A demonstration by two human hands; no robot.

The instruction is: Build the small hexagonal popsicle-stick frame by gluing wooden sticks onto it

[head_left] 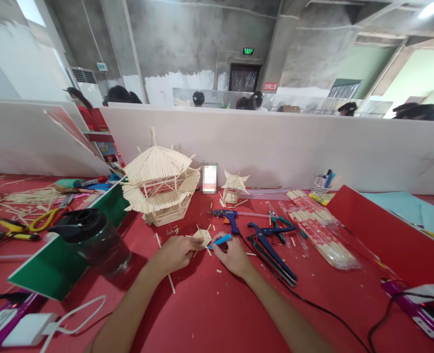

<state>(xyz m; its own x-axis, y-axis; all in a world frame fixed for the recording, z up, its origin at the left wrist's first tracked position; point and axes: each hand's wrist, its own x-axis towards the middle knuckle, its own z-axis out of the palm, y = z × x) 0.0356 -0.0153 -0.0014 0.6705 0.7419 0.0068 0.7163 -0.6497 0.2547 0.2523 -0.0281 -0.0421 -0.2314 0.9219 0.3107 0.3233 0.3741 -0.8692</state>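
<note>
My left hand (176,252) is closed on a small hexagonal piece made of wooden sticks (203,236), holding it down on the red table (217,309). My right hand (232,255) grips a blue-handled tool (220,240) like a pen, its tip touching the small stick piece. Just behind stands a large two-tier stick pavilion (160,184), and a small stick pavilion (233,186) stands by the white partition.
A blue glue gun (229,216), blue cutters (270,245) and bagged stick bundles (320,228) lie right of my hands. A dark bottle (92,238), green board (51,267) and pliers are at left. Cables and a white charger (29,329) lie near the front edge. People sit beyond the partition.
</note>
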